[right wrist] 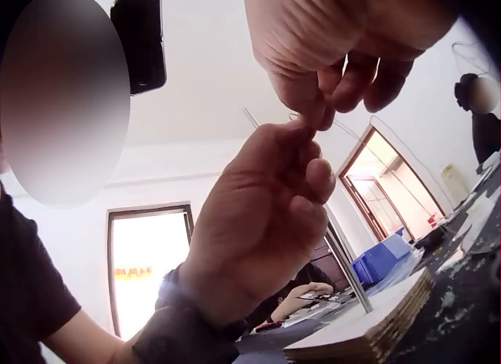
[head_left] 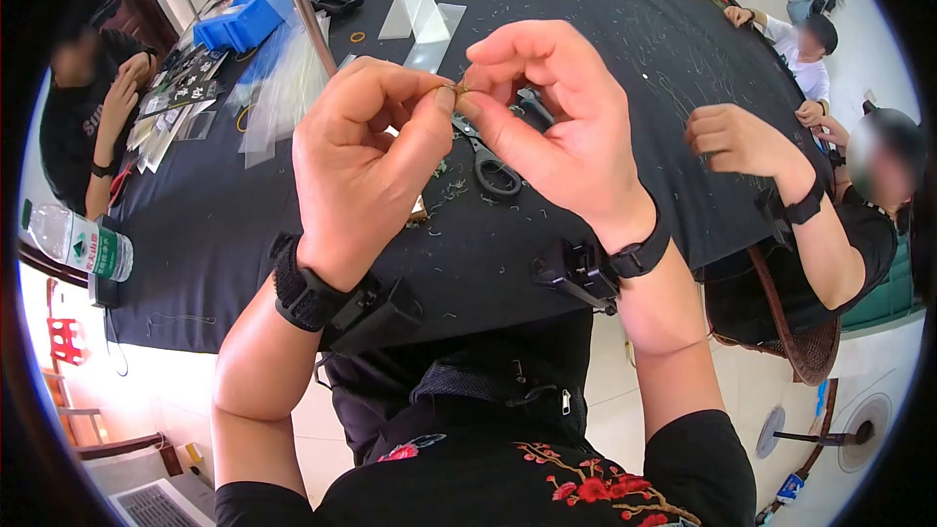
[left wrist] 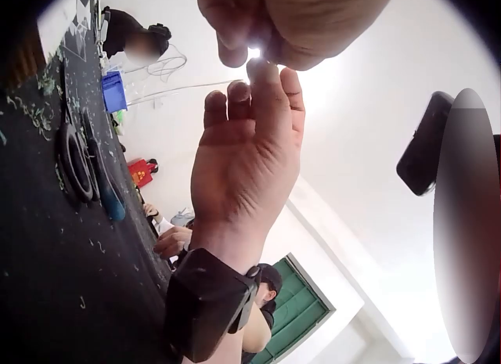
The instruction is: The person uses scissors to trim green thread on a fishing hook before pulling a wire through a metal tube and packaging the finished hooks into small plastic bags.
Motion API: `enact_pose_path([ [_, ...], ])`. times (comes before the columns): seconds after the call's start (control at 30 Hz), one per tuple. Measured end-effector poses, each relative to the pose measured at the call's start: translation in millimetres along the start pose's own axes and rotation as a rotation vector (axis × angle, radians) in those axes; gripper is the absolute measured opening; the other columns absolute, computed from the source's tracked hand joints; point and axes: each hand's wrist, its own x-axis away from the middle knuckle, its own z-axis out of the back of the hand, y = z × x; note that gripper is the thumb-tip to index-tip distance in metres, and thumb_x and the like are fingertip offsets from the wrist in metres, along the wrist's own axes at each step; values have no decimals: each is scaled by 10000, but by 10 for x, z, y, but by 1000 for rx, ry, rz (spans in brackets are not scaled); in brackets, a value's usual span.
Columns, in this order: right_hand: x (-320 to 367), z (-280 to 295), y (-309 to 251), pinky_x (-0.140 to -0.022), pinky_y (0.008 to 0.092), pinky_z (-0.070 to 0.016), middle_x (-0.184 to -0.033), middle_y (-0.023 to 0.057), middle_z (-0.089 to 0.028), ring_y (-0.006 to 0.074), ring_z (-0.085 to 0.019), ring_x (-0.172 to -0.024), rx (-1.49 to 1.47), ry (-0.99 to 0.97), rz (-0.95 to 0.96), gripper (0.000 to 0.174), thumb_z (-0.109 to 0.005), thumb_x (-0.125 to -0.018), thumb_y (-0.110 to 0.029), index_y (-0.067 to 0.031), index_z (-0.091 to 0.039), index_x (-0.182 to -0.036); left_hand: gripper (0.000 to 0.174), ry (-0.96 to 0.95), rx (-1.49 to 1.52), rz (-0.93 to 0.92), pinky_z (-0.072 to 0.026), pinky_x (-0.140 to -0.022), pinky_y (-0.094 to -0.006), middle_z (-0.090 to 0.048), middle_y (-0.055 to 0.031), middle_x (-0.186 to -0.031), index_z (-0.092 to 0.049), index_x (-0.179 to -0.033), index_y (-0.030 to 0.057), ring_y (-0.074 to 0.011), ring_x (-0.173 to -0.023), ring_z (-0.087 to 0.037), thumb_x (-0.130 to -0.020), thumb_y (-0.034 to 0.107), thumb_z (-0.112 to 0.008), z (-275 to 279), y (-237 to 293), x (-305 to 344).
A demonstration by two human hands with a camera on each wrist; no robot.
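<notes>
Both hands meet fingertip to fingertip, raised over the black-covered table. My left hand (head_left: 356, 166) pinches a tiny, thin brownish strand (head_left: 459, 89) between thumb and forefinger. From the other side, my right hand (head_left: 576, 127) pinches the same small piece with thumb and forefinger, its other fingers loosely bent. The fingertips hide most of the strand, so I cannot tell its exact kind. Beneath the hands lie dark-handled scissors (head_left: 498, 179), partly covered by the right hand. In the right wrist view, a metal rod (right wrist: 348, 266) rises from a layered wooden board (right wrist: 352, 329).
Green thread scraps (head_left: 451, 187) litter the table (head_left: 468, 268). Clear plastic sheets (head_left: 283, 88), a blue bin (head_left: 244, 18) and a black tray (head_left: 335, 0) stand back left. A water bottle (head_left: 83, 242) lies at the left edge. Other people sit around the table.
</notes>
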Motion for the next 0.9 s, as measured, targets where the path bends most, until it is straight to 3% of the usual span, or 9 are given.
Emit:
enact_pose_path([
  [0.1,-5,20,-2,-577,196,-418,-725,18,-596,67,-520,-617,-33,-17,0,276,-600,-689,26,-57,-520,-940,55,-18,-102,-56,-370,-460,-148,-542,-17,-766,-611,-805,-4,-30,-582,-484,-751,-4,-600,30,-40,-10],
  [0.17,-9,42,-20,-577,198,-418,-728,18,-595,66,-521,-620,-72,-26,-29,279,-590,-688,30,-55,-515,-942,82,-107,-133,-186,-416,-450,-147,-555,-37,-805,-565,-887,-19,-63,-603,-564,-827,20,-526,40,-53,-10],
  [0.4,3,51,-62,-574,197,-416,-712,0,-577,56,-528,-632,-250,-79,-176,275,-569,-699,32,-54,-499,-951,75,-127,-43,-176,-415,-448,-154,-544,-42,-817,-558,-881,-20,-71,-604,-559,-829,11,-513,17,-14,15],
  [0.43,3,46,-58,-575,196,-417,-707,-2,-575,55,-530,-633,-265,-83,-178,271,-566,-701,32,-53,-500,-949,53,-82,-40,-150,-398,-453,-154,-546,-25,-784,-580,-826,-6,-52,-589,-523,-780,-3,-554,5,-3,13],
  [0.47,6,48,-54,-575,196,-417,-707,-2,-575,55,-530,-633,-265,-84,-179,271,-566,-701,32,-53,-500,-949,47,-36,-38,-125,-380,-459,-154,-548,-8,-751,-602,-771,8,-33,-574,-486,-732,-17,-595,-4,4,11],
  [0.77,2,48,-53,-567,203,-433,-699,24,-588,68,-549,-626,-150,-149,-82,241,-573,-734,6,-37,-499,-960,41,3,-35,-151,-391,-449,-157,-545,-11,-729,-596,-727,8,-36,-569,-497,-708,-27,-587,-22,-2,4],
  [0.9,4,62,-85,-566,218,-446,-688,59,-587,96,-569,-614,-15,-197,-53,132,-539,-796,-25,-22,-477,-912,36,-14,-9,-162,-395,-453,-158,-545,-13,-728,-593,-712,5,-38,-572,-503,-706,-30,-584,-7,-53,-11],
])
